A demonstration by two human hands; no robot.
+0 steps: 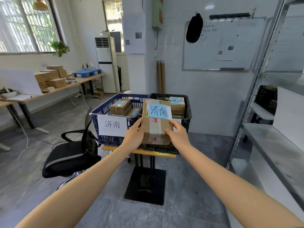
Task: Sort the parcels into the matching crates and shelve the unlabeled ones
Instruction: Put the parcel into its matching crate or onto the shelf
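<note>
Chair [69, 158]: black, lower left of the frame, on grey floor tiles.
Stand [145, 185]: lower centre, black post on a flat black base.
Whiteboard [213, 51]: upper right, on the white wall, papers stuck to it.
Bag [194, 28]: black, hanging over the whiteboard's top left corner.
Tubes [160, 76]: cardboard, upright, centre, against the wall.
Air conditioner [106, 66]: white, floor-standing, upper centre left.
Plant [59, 47]: green, at the window [24, 25], upper left.
Pallet [87, 73]: blue, on the long desk [65, 88], left.

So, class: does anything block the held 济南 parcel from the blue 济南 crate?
Nothing visible. The left hand and right hand hold the parcel just right of the open-topped blue crate; other parcels lie inside it.
</note>
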